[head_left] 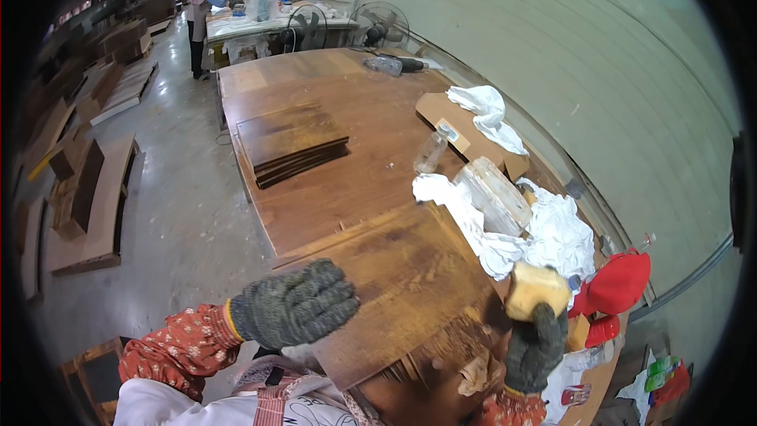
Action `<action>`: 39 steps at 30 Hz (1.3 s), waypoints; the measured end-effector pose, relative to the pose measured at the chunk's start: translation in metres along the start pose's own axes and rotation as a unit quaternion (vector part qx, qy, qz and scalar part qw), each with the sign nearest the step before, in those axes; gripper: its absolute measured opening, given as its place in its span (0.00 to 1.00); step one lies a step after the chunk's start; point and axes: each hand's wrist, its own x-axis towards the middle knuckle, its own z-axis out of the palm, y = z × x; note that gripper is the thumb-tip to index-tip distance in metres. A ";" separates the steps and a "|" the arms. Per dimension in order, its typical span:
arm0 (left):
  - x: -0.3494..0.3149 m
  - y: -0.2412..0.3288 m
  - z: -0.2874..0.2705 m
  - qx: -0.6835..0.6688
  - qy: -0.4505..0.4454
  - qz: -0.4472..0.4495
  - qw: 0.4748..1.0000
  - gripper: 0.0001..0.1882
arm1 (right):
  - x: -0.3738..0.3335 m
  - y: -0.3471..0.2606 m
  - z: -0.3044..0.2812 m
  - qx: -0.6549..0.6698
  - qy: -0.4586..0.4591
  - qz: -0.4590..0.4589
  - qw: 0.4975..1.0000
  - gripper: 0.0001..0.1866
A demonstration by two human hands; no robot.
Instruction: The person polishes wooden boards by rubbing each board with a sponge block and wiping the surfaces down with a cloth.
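A brown wood-grain board (402, 268) with darker patches lies in front of me on the large table. My left hand (296, 304), in a dark grey knitted glove, is at the board's left edge, its fingers stretched out together and holding nothing. Whether it presses on the board I cannot tell. Beyond the board's right edge, my right hand (532, 355), gloved alike, is closed on a yellow sponge (538, 290). Part of that hand's grip is hidden behind the sponge. More boards (418, 371) with streaked dark edges show under the near end of the board.
Farther up the table (378, 142) sits a stack of brown panels (293, 142). White rags (560, 229), a clear bottle (431, 150), a whitish block-shaped container (493, 196) and cardboard (457, 130) line the right side. A red bag (619, 282) lies nearer. One person (206, 12) stands at a far table.
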 end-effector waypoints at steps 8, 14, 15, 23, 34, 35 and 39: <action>-0.072 -0.126 0.001 -0.034 -0.023 -0.010 0.999 0.25 | -0.080 0.004 0.041 0.056 0.096 -0.041 0.993 0.23; -0.130 -0.262 0.008 -0.040 -0.032 -0.085 0.995 0.28 | -0.105 -0.001 0.107 0.189 0.052 -0.055 0.979 0.20; -0.134 -0.285 0.014 -0.019 -0.040 -0.086 0.995 0.28 | -0.113 -0.004 0.117 0.185 0.116 -0.056 0.974 0.20; -0.123 -0.384 0.039 0.014 -0.129 -0.079 0.988 0.29 | -0.131 -0.024 0.150 0.108 0.309 -0.118 0.937 0.31; -0.005 -0.302 0.022 -0.404 -0.089 -0.127 0.901 0.23 | -0.116 -0.017 0.139 0.009 0.463 -0.146 0.874 0.27; 0.012 -0.288 0.037 -0.487 -0.085 -0.149 0.856 0.22 | -0.113 -0.012 0.131 0.042 0.461 -0.141 0.875 0.26; 0.089 -0.230 0.113 -0.778 -0.033 -0.216 0.589 0.24 | -0.093 0.007 0.101 0.168 0.359 -0.140 0.907 0.24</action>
